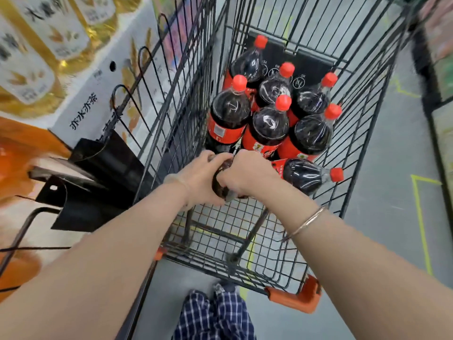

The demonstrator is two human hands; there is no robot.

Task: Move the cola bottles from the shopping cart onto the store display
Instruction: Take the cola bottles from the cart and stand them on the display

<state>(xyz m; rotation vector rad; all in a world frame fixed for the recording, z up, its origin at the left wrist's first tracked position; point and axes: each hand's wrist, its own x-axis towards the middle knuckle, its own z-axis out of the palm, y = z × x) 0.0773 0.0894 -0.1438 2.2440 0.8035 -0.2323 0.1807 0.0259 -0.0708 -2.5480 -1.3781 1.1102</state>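
Several cola bottles with red caps and red labels stand upright in the black wire shopping cart [350, 153], among them one at the front left [228, 116]. Another bottle [308, 175] lies on its side at the cart's right, cap pointing right. Both of my hands reach down into the cart and grip one dark cola bottle [221, 179] between them. My left hand [198, 180] curls round its left side and my right hand [247, 173] wraps over its top. Most of that bottle is hidden under my hands.
A store display [81, 99] of white cartons and yellow-gold tea bottles stands left of the cart. A black metal bracket [98, 177] juts out beside the cart's left wall. Grey floor with yellow tape lines lies to the right. My checked trousers [215, 315] show below the cart's orange-cornered end.
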